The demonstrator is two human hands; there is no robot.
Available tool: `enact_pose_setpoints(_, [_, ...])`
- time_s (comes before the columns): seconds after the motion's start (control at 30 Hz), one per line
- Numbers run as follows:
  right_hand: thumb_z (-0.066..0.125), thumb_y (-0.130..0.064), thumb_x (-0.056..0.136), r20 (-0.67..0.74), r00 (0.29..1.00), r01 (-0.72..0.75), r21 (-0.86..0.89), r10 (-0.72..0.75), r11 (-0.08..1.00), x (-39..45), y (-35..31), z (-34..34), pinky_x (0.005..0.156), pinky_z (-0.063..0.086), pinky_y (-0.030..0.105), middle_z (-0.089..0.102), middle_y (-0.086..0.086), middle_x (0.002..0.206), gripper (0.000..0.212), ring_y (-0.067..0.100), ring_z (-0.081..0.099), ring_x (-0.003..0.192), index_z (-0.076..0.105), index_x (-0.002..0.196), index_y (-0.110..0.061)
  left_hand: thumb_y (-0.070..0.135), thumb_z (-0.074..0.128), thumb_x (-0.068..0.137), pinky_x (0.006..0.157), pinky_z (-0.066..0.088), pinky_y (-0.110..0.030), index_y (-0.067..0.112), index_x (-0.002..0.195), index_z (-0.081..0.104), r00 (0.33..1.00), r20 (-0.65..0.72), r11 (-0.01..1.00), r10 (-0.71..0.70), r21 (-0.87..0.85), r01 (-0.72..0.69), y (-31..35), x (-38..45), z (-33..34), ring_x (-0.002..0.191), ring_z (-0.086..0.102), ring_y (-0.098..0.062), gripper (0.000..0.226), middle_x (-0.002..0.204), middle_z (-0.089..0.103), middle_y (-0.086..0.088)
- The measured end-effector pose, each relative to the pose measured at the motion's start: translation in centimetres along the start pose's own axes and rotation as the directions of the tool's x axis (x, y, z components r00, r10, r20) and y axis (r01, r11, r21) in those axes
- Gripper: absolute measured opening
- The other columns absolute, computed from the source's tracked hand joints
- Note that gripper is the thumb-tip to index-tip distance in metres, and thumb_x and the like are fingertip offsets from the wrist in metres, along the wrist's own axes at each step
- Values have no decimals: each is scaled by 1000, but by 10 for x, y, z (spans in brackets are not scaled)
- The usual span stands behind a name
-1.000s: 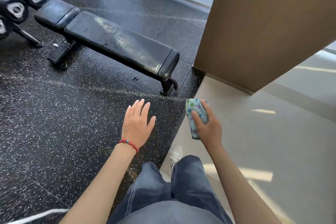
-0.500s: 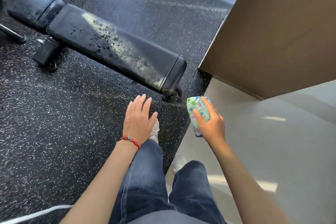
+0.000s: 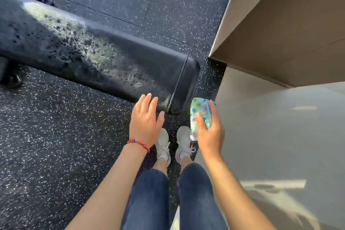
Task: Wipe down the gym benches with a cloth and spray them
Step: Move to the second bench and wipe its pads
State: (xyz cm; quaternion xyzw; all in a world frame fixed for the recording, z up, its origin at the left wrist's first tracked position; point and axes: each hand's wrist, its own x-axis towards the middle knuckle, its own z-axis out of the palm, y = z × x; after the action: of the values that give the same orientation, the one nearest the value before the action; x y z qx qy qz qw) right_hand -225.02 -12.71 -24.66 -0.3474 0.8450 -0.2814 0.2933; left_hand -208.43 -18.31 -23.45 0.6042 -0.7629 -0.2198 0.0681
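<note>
Above two white shoes (image 3: 172,144), two hands hover — the left hand (image 3: 144,123) empty, fingers spread, the right hand (image 3: 210,132) clamped on one folded cloth (image 3: 200,112). Just beyond lies one spray-wetted bench (image 3: 104,58) — its long axis running from far left to its near-right end.

Bench (image 3: 115,56) cut off at left edge; far end unseen. Pad surface left of wet patch smeared by motion blur. Frame under bench mostly hidden, only a dark blurred piece (image 3: 11,78) showing at left edge below pad. Cloth (image 3: 200,115) beside bench end partly covered by right hand (image 3: 210,134); folded shape unclear. Wall panel (image 3: 291,30) right of bench cut by top and right edges.
</note>
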Motion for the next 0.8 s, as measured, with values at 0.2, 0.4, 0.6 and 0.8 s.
enact_pose_setpoints(0.2, [55, -37, 89, -41, 998, -42, 9, 42, 999, 42, 42, 86, 72, 28, 9, 57, 1, 111, 49, 10, 46, 100, 39, 135, -31, 11, 63, 86, 100, 38, -57, -5, 125, 53, 998, -2, 997, 64, 46, -64, -43, 56, 77, 126, 42, -42, 43, 133, 49, -25])
enact_pose_setpoints(0.4, [49, -41, 87, -72, 993, 81, -150, -93, 985, 62, 61, 147, 58, 42, 25, 54, 8, 91, 48, 29, 56, 78, 36, 130, -26, 18, 45, 89, 104, 32, -58, 0, 128, 52, 990, -101, 989, 98, 123, -86, -77, 82, 131, 129, 40, -39, 44, 137, 47, -21])
enact_pose_setpoints(0.6, [47, -42, 87, -139, 969, 166, -249, -205, 954, 112, 41, 153, 59, 34, 26, 52, 12, 90, 45, 30, 53, 73, 40, 127, -25, 20, 44, 91, 109, 23, -52, 7, 136, 43, 976, -181, 978, 123, 191, -88, -94, 84, 157, 135, 30, -30, 46, 143, 40, -15])
enact_pose_setpoints(0.8, [49, -37, 90, -206, 958, 138, -281, -199, 950, 188, 9, 159, 67, 44, 36, 53, 17, 104, 46, 33, 53, 89, 44, 132, -18, 25, 38, 95, 110, 19, -49, 8, 136, 43, 971, -200, 979, 131, 179, -95, -97, 83, 160, 135, 27, -29, 45, 143, 39, -14])
